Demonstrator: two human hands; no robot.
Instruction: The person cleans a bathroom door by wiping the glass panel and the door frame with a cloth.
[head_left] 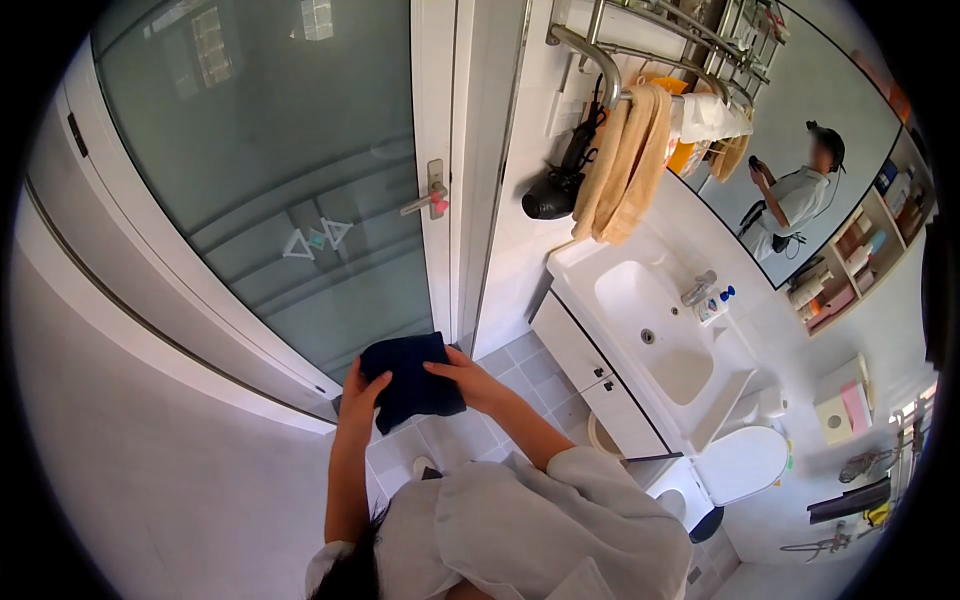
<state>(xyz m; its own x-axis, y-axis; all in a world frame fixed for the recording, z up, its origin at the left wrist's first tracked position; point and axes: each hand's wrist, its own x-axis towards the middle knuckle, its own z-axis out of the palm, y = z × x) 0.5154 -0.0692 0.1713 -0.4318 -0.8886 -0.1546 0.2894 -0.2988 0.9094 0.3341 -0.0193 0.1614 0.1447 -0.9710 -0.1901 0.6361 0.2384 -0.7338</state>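
Note:
A folded dark navy cloth [412, 378] is held out in front of my body at about waist height. My left hand [363, 392] grips its left edge, with the thumb lying on top. On the opposite edge my right hand [462, 376] is closed the same way, thumb over the fabric. The fingers beneath the cloth are hidden. One lower corner hangs down between my arms. Beyond the cloth stands a closed frosted glass door [300, 180] with a metal handle [425, 202].
To the right is a white washbasin [650, 330] on a cabinet, with a soap bottle [714, 304] beside the faucet. Tan towels [625, 165] and a black hair dryer [553, 196] hang from the rack. A toilet [740, 466] stands farther right. A mirror [800, 150] reflects a person.

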